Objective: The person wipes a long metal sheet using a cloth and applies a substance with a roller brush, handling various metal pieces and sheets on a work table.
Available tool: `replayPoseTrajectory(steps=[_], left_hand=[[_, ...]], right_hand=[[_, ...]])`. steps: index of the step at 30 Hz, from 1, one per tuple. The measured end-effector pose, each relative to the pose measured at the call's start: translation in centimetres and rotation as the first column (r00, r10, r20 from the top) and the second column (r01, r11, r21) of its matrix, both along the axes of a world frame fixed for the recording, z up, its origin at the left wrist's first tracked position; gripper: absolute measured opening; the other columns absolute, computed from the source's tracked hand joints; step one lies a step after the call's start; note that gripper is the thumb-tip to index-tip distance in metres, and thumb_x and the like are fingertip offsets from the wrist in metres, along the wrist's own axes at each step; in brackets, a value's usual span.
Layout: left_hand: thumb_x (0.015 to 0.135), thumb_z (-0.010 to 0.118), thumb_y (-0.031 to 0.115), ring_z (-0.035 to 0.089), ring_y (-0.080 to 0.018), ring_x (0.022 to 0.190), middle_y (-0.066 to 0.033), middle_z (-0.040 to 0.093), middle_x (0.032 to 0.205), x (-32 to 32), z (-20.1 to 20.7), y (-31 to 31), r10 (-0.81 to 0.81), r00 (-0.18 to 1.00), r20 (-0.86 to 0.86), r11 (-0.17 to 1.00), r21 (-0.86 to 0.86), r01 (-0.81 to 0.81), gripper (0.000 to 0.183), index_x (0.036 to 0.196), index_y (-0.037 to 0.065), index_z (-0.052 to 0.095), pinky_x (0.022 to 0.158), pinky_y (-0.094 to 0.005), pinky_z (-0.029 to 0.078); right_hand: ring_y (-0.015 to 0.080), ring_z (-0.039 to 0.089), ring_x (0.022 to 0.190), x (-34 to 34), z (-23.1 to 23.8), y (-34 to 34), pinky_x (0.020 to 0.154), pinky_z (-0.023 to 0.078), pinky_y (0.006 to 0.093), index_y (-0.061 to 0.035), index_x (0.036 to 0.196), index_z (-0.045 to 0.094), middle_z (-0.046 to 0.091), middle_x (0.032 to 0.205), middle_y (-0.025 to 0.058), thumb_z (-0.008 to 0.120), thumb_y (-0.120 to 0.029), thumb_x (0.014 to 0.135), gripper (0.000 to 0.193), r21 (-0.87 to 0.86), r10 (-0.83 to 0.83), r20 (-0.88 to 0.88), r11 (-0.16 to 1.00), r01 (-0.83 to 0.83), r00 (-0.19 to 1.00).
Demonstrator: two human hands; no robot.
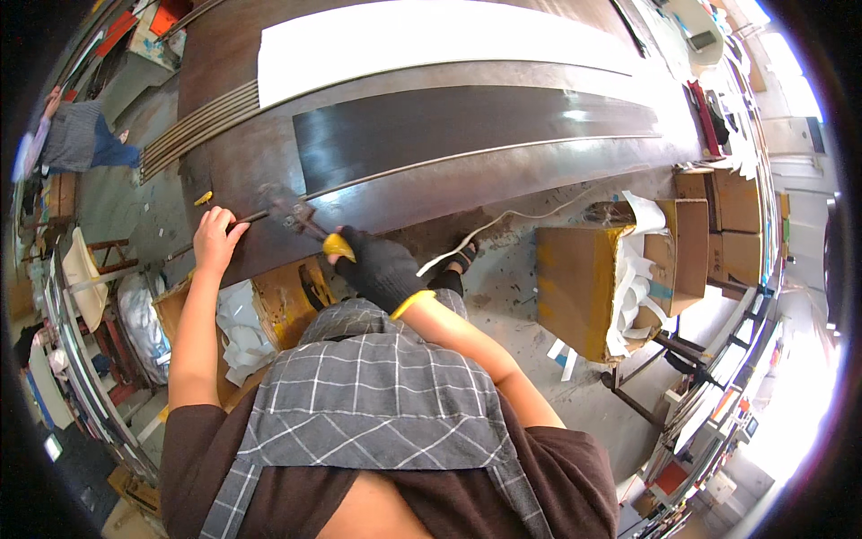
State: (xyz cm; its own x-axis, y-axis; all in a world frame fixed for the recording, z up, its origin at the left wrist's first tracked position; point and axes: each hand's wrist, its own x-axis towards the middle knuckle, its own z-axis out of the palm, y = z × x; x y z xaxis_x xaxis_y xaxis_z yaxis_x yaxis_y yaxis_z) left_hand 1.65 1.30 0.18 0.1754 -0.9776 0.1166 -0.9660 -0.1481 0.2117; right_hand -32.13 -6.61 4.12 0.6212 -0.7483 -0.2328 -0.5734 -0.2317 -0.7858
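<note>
Left hand (215, 241), bare, at the table's near edge toward its left end: thumb and fingers closed on a thin rod (255, 216). Right hand (382, 274), in a black knit glove with yellow cuff, just off the same edge: fingers wrapped round the yellow handle of a tool (292, 212). Tool's dark metal head blurred, over the rod; cannot tell whether it bites. Rod lies along the near side of the table (256, 163), left end jutting past its edge. Small yellow object (204, 198) at table's left edge. Farther in on the table: glossy dark sheet (431, 135), beyond it a white sheet (431, 49); bundle of rods (199, 131) overhanging its left end. Carton (579, 287) with white scraps, near side of table, to the right. Another person (76, 135) well off the table's left end.
</note>
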Motion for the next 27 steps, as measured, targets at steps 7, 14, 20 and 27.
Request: replayPoseTrajectory(steps=[7, 14, 20, 27], left_hand=[[0.08, 0.072, 0.02, 0.053, -0.0322, 0.084, -0.0101, 0.052, 0.084, -0.7, 0.5, 0.6, 0.035, 0.999, -0.013, 0.997, 0.076, -0.034, 0.027, 0.079, 0.004, 0.051, 0.073, -0.0418, 0.044], [0.079, 0.072, 0.015, 0.051, -0.0346, 0.084, -0.0131, 0.049, 0.084, -0.1, 1.2, -1.4, 0.069, 0.998, 0.01, 0.96, 0.271, -0.069, 0.028, 0.082, 0.002, 0.047, 0.074, -0.0427, 0.042], [0.076, 0.074, 0.012, 0.051, -0.0358, 0.084, -0.0137, 0.05, 0.083, 0.3, 2.2, -0.9, 0.109, 0.994, 0.026, 0.904, 0.413, -0.11, 0.03, 0.082, 0.001, 0.046, 0.073, -0.0433, 0.042], [0.075, 0.075, 0.014, 0.052, -0.0324, 0.08, -0.0116, 0.049, 0.079, -0.4, 2.1, -1.7, 0.073, 0.994, -0.085, 0.931, 0.364, -0.037, 0.032, 0.078, 0.002, 0.046, 0.071, -0.0408, 0.042]], right_hand=[[0.0393, 0.067, 0.094, -15.1, -2.1, -5.8, 0.08, 0.053, 0.0433, -0.0095, 0.126, 0.058, 0.067, 0.102, 0.0243, 0.066, -0.044, 0.088, 0.052, 0.011, -0.572, -0.04, 0.819, 0.573, 0.819], [0.0243, 0.063, 0.072, -51.5, -11.0, -29.7, 0.063, 0.051, 0.0388, -0.0031, 0.113, 0.063, 0.066, 0.084, 0.0117, 0.07, -0.042, 0.087, 0.048, -0.157, -0.879, 0.093, 0.451, 0.879, 0.468], [0.0255, 0.059, 0.051, -55.9, -4.4, -40.1, 0.044, 0.047, 0.0347, -0.0092, 0.108, 0.057, 0.064, 0.074, 0.0154, 0.064, -0.041, 0.089, 0.037, 0.469, -0.995, 0.043, 0.104, 0.877, 0.095], [0.0338, 0.065, 0.09, -32.0, -4.8, -17.5, 0.078, 0.05, 0.0417, -0.0049, 0.117, 0.058, 0.066, 0.104, 0.0202, 0.065, -0.03, 0.09, 0.037, -0.236, -0.441, -0.208, 0.889, 0.393, 0.873]])
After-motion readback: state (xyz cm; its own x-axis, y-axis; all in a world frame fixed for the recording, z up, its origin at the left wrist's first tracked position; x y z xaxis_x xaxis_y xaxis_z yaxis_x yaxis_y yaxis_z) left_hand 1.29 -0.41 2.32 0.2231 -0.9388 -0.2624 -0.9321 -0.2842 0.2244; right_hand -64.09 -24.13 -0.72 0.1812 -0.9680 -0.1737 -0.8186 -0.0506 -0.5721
